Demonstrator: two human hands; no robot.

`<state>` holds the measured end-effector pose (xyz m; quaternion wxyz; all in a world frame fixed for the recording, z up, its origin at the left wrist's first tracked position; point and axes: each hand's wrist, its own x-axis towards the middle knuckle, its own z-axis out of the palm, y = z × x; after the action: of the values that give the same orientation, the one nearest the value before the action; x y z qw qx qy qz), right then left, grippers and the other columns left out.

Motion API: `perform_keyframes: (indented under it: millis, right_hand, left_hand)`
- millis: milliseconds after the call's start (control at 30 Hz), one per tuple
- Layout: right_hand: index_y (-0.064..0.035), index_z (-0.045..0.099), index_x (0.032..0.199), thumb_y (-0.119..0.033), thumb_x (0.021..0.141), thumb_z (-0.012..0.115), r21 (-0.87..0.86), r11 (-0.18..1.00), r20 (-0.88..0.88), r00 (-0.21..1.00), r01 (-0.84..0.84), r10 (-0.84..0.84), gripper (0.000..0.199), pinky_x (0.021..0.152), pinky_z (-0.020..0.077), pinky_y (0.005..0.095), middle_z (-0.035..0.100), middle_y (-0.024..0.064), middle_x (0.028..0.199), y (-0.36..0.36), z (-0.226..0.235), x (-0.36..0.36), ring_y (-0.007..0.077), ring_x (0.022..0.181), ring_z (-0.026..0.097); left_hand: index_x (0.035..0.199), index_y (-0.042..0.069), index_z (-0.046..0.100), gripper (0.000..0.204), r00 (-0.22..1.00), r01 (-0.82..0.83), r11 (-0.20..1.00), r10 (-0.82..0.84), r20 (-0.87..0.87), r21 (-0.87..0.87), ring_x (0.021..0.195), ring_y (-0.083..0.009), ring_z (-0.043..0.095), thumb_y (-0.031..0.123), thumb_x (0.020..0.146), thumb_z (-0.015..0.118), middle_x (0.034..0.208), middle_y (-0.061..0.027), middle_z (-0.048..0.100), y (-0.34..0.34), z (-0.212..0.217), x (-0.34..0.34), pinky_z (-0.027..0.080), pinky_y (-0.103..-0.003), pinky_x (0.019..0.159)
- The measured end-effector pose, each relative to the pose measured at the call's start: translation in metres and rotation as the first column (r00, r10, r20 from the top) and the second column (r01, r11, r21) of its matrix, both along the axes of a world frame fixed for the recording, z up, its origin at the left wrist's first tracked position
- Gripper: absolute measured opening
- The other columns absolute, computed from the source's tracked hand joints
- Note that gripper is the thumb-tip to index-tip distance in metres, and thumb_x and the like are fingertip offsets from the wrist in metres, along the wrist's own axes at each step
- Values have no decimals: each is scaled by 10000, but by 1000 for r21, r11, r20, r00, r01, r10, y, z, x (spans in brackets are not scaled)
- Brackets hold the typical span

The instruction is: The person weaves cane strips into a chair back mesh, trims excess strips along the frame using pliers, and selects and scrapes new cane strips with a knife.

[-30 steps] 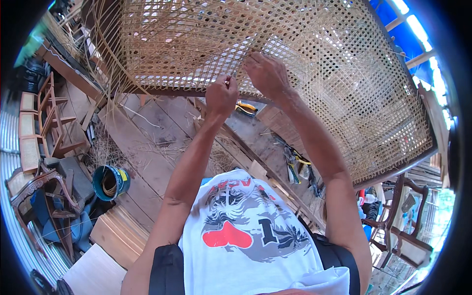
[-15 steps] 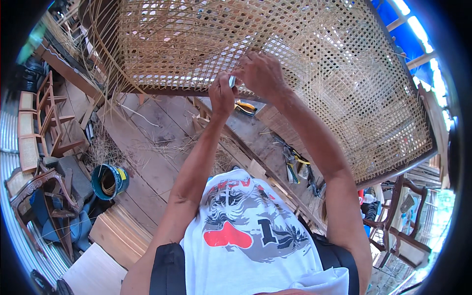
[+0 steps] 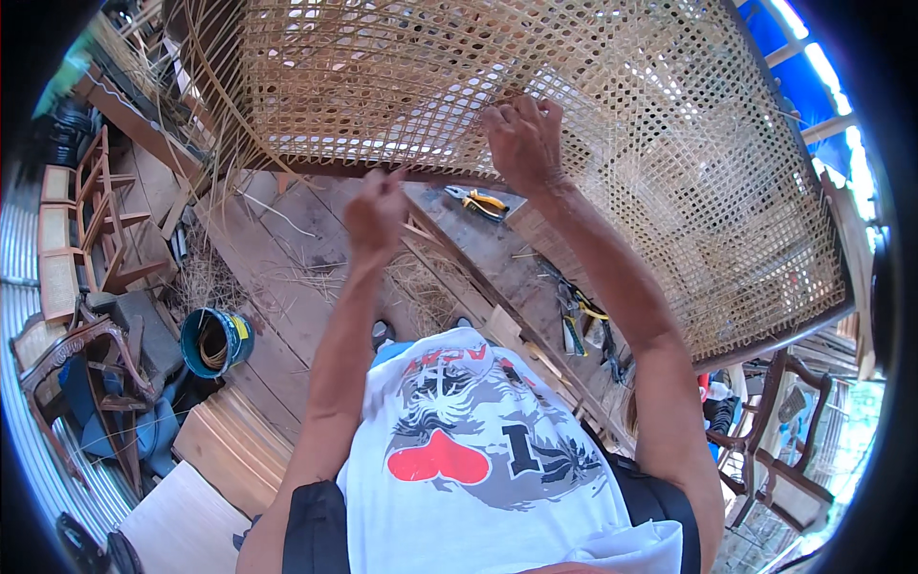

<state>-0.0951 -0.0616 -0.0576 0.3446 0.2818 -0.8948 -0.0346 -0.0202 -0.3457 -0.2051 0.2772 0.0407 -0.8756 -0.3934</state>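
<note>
A woven cane panel with open holes fills the top, stretched on a dark wooden frame. My right hand rests against the weave above the near frame edge. Its fingers are curled in, and whatever they pinch is hidden. My left hand is lower and to the left, just off the frame edge and slightly blurred. Its fingers are bent together, and I cannot make out what is between them. Long loose cane strands hang past the panel's left side.
Pliers with yellow-black handles lie below the panel, with more hand tools farther right. A teal bucket holds coiled cane. Wooden chair frames stand at left, another chair frame at right. Cane scraps litter the floor.
My left hand has moved left and down, away from my right hand. My right hand has shifted slightly right, its fingers still curled at the weave.
</note>
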Motion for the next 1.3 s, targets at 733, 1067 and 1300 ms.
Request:
perform_keyframes:
  millis: [733, 1067, 1300]
  right_hand:
    - [-57, 926, 1183, -202, 1143, 871, -261, 965, 412, 906, 11, 101, 161, 932, 724, 539, 875, 153, 1204, -39, 41, 10, 411, 1023, 873]
    - [-70, 852, 1093, -151, 1088, 819, -127, 980, 208, 962, -154, 179, 87, 999, 710, 561, 805, 119, 1155, -44, 38, 11, 376, 1111, 860]
    - [-76, 894, 1143, -218, 1113, 892, -28, 989, 226, 963, -142, 145, 145, 1077, 691, 516, 843, 80, 1201, -32, 12, -22, 330, 1162, 826]
  left_hand:
    - [1297, 22, 898, 321, 940, 257, 900, -317, 124, 352, 976, -513, 907, 293, 1248, 734, 1024, -280, 904, 38, 30, -19, 700, -610, 832]
    - [1333, 25, 888, 318, 983, 162, 972, -174, 59, 173, 957, -511, 907, 306, 1244, 769, 1042, -268, 919, 64, 51, -47, 702, -628, 862]
    - [1307, -18, 858, 348, 973, 187, 807, -230, 6, 560, 877, -404, 905, 307, 1297, 735, 1044, -248, 924, 85, 33, -49, 680, -516, 787]
